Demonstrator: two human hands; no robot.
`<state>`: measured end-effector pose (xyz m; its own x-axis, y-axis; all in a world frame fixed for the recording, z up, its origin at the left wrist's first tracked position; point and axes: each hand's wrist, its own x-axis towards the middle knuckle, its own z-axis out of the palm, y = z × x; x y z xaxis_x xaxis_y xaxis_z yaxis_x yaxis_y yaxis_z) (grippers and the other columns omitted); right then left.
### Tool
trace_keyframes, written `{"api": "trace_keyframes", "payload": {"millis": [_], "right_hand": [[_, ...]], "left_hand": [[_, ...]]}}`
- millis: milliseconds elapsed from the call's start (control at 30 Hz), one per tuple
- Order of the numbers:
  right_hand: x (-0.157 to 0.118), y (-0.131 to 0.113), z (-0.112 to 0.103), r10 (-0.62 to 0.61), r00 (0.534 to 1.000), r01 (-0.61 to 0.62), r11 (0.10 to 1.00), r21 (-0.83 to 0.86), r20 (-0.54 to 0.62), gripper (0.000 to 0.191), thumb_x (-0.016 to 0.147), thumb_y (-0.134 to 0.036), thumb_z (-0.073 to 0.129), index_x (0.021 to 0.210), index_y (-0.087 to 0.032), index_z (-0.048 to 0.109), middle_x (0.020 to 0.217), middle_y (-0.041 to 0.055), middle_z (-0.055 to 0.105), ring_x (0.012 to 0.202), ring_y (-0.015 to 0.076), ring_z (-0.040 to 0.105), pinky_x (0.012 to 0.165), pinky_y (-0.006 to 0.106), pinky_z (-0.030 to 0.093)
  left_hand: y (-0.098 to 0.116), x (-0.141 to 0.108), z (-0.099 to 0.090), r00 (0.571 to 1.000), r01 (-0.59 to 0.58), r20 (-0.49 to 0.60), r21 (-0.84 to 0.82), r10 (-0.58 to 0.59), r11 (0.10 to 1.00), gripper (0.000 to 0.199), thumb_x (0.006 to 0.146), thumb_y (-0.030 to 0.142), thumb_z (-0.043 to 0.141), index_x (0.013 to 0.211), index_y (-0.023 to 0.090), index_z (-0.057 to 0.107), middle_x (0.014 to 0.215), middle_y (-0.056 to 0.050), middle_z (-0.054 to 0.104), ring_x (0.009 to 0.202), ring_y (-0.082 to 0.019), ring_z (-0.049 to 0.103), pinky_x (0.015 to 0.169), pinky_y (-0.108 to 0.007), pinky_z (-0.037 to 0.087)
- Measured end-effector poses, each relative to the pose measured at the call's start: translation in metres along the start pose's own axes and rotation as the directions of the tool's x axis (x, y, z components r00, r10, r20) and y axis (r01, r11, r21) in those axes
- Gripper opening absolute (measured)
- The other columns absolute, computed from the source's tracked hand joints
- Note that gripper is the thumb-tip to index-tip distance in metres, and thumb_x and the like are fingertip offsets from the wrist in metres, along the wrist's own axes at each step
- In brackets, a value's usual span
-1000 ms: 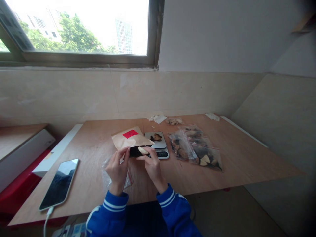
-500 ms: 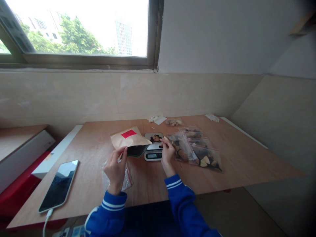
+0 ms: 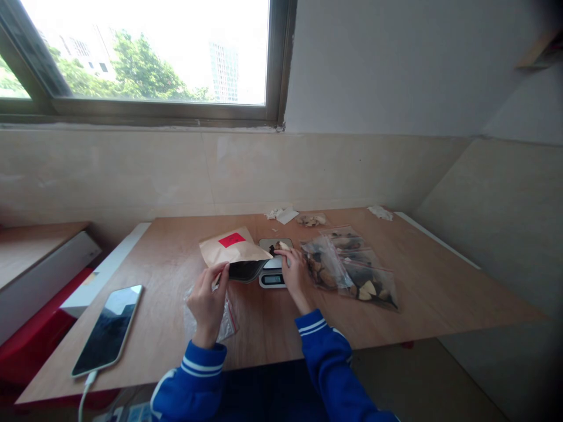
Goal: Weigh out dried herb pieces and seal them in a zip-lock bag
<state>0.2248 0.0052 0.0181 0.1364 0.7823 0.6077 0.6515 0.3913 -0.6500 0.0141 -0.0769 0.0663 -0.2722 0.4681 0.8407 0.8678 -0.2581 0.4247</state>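
The kraft paper envelope point(image 3: 231, 249), marked with a red label point(image 3: 231, 240), is held at centre frame by the left hand point(image 3: 207, 305), its fingers closed narrowly on the lower edge, where a black inner face is exposed. The envelope's long axis is laid roughly level across the frame, slightly tilted, with its end directed right, just beside the digital scale point(image 3: 272, 279). A small heap of dark dried pieces point(image 3: 275, 249) has been placed on the scale's metal pan, and a pale piece point(image 3: 284, 245) at the top of the heap is reached by the right hand point(image 3: 294, 274). That hand is drawn narrow, but whether the piece is gripped or only touched cannot be told. Whether anything is left inside the envelope cannot be seen. Clear zip bags point(image 3: 349, 272) of similar pieces are laid to the right of the scale. A clear plastic bag point(image 3: 226, 322) lies below the left hand, and a smartphone point(image 3: 108, 331) is set at lower left on the wooden table point(image 3: 409, 305). Paper scraps point(image 3: 281, 214) are seen along the far edge.
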Motion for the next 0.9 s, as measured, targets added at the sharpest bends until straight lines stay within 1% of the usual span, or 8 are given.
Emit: {"api": "trace_keyframes", "payload": {"millis": [167, 267, 367, 500, 600, 767, 833, 900], "right_hand": [[-0.008, -0.005, 0.001, -0.073, 0.975, 0.098, 0.989, -0.114, 0.209, 0.036, 0.084, -0.004, 0.045, 0.092, -0.024, 0.075, 0.113, 0.0078, 0.069, 0.116, 0.0250, 0.050, 0.097, 0.042, 0.033], [-0.014, -0.001, 0.000, -0.069, 0.964, 0.104, 0.987, -0.125, 0.257, 0.041, 0.080, 0.000, 0.044, 0.090, -0.025, 0.075, 0.119, 0.0059, 0.068, 0.119, 0.0258, 0.048, 0.098, 0.046, 0.031], [-0.019, 0.006, -0.005, -0.025, 0.983, 0.051, 0.989, -0.137, 0.183, 0.042, 0.081, -0.001, 0.041, 0.089, -0.025, 0.074, 0.122, 0.0062, 0.065, 0.119, 0.0261, 0.049, 0.099, 0.048, 0.032], [-0.023, 0.023, -0.011, -0.026, 0.999, 0.029, 0.983, -0.179, 0.018, 0.039, 0.085, -0.009, 0.039, 0.106, -0.021, 0.070, 0.133, 0.0116, 0.055, 0.123, 0.0269, 0.047, 0.103, 0.049, 0.035], [-0.025, 0.036, -0.008, 0.000, 0.999, -0.011, 0.980, -0.196, -0.054, 0.038, 0.087, -0.013, 0.040, 0.116, -0.016, 0.065, 0.135, 0.0161, 0.052, 0.126, 0.0280, 0.046, 0.104, 0.049, 0.037], [-0.018, 0.047, 0.006, 0.011, 1.000, -0.012, 0.993, -0.118, -0.010, 0.037, 0.089, -0.018, 0.039, 0.116, -0.012, 0.064, 0.122, 0.0180, 0.061, 0.117, 0.0270, 0.054, 0.101, 0.047, 0.043], [-0.012, 0.045, 0.011, 0.012, 1.000, -0.010, 0.998, -0.066, 0.025, 0.037, 0.089, -0.019, 0.039, 0.115, -0.013, 0.065, 0.118, 0.0173, 0.063, 0.113, 0.0261, 0.057, 0.099, 0.046, 0.045], [-0.006, 0.038, 0.012, 0.023, 1.000, -0.023, 0.999, -0.022, 0.020, 0.036, 0.089, -0.022, 0.041, 0.115, -0.013, 0.065, 0.117, 0.0176, 0.063, 0.112, 0.0263, 0.058, 0.099, 0.046, 0.047]], "left_hand": [[0.001, 0.002, -0.003, 1.000, 0.010, -0.003, 0.015, -0.010, 1.000, 0.021, 0.091, 0.038, 0.060, 0.091, 0.022, 0.073, 0.080, 0.000, 0.075, 0.069, -0.012, 0.069, 0.056, -0.019, 0.044], [0.001, 0.004, -0.005, 1.000, 0.002, -0.001, 0.005, -0.002, 1.000, 0.021, 0.091, 0.038, 0.060, 0.090, 0.022, 0.072, 0.080, -0.001, 0.075, 0.069, -0.012, 0.069, 0.056, -0.020, 0.044], [0.001, 0.004, -0.005, 1.000, 0.000, -0.003, -0.003, 0.000, 1.000, 0.021, 0.091, 0.038, 0.060, 0.090, 0.022, 0.072, 0.081, -0.001, 0.075, 0.069, -0.013, 0.069, 0.056, -0.020, 0.045], [0.001, 0.003, -0.005, 1.000, 0.006, -0.008, -0.005, -0.006, 1.000, 0.020, 0.091, 0.037, 0.060, 0.091, 0.022, 0.072, 0.082, -0.001, 0.075, 0.070, -0.013, 0.070, 0.057, -0.020, 0.045], [0.001, 0.003, -0.004, 1.000, 0.007, -0.005, -0.010, -0.007, 1.000, 0.019, 0.091, 0.036, 0.061, 0.091, 0.021, 0.072, 0.082, -0.001, 0.075, 0.071, -0.013, 0.070, 0.060, -0.020, 0.046], [0.000, 0.003, -0.005, 1.000, 0.015, -0.001, -0.019, -0.015, 1.000, 0.020, 0.091, 0.037, 0.060, 0.091, 0.021, 0.072, 0.082, -0.001, 0.075, 0.070, -0.012, 0.069, 0.059, -0.020, 0.046], [0.000, 0.004, -0.005, 1.000, 0.027, 0.001, -0.022, -0.027, 0.999, 0.021, 0.091, 0.038, 0.059, 0.092, 0.021, 0.071, 0.083, -0.001, 0.075, 0.071, -0.013, 0.070, 0.059, -0.020, 0.046], [-0.001, 0.004, -0.006, 0.999, 0.040, 0.003, -0.025, -0.040, 0.999, 0.021, 0.091, 0.038, 0.060, 0.092, 0.021, 0.071, 0.083, -0.001, 0.075, 0.071, -0.013, 0.070, 0.060, -0.020, 0.047]]}}
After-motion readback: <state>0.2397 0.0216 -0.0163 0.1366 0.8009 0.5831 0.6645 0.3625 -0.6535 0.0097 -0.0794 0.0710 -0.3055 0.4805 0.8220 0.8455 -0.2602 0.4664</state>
